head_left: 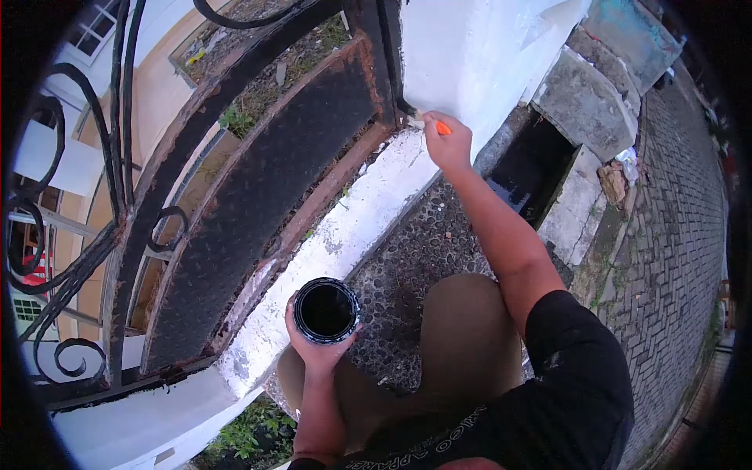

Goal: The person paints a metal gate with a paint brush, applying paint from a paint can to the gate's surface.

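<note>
My left hand is wrapped round an open can of black paint, held upright above my lap. Up at the lower corner of the metal gate, my right hand grips a paintbrush with an orange handle. The brush's bristles reach the dark gate post beside the white wall. Black paint covers much of the gate panel, while its bottom rail shows reddish-brown rust.
A white-painted ledge runs below the gate. Curled iron bars rise at the left. To the right lie an open drain, concrete slabs and a paved road. Pebbled ground is before my knees.
</note>
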A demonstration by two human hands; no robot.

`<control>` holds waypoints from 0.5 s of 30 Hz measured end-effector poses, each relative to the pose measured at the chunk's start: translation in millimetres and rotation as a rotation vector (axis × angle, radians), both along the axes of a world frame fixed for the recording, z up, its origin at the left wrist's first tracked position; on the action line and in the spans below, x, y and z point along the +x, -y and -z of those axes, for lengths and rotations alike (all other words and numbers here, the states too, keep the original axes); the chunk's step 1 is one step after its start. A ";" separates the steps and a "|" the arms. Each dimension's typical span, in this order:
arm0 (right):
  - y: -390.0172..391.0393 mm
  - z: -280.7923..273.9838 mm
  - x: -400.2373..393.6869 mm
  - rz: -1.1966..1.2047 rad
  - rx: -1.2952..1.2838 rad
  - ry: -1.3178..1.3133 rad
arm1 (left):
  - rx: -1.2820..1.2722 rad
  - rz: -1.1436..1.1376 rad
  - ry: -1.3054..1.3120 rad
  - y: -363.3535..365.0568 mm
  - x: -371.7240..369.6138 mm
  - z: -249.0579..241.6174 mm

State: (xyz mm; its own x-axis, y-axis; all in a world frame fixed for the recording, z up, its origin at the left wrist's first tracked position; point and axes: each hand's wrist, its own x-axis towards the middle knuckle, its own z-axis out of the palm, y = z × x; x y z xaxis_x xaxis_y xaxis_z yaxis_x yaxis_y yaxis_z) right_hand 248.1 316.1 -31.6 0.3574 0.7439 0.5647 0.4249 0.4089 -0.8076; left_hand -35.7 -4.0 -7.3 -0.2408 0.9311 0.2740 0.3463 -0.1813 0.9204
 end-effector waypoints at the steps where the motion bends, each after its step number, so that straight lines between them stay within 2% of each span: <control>1: 2.4 -7.5 1.0 0.017 -0.028 0.059 | 0.000 -0.004 0.001 0.3 -1.2 1.5; 2: 0.8 -16.2 1.8 0.013 -0.032 0.061 | -0.001 -0.015 -0.029 2.0 -3.3 4.1; 4: -8.2 -47.0 3.9 0.034 -0.040 0.280 | -0.004 -0.024 -0.058 4.6 -5.2 5.5; 5: -11.5 -63.5 3.8 0.032 -0.041 0.283 | -0.010 -0.028 -0.057 5.2 -4.7 5.4; 9: -18.7 -105.3 3.0 0.038 0.232 0.163 | 0.015 -0.019 -0.068 7.4 -5.1 8.0; 10: -19.6 -108.0 2.5 0.022 0.323 0.084 | 0.017 -0.022 -0.068 7.9 -5.0 7.8; 12: -17.1 -99.6 -0.1 0.027 0.363 0.114 | -0.008 -0.042 -0.091 9.4 -3.6 5.7; 15: -14.4 -63.1 -6.1 0.033 0.384 0.120 | 0.023 -0.034 -0.077 10.5 -5.6 12.6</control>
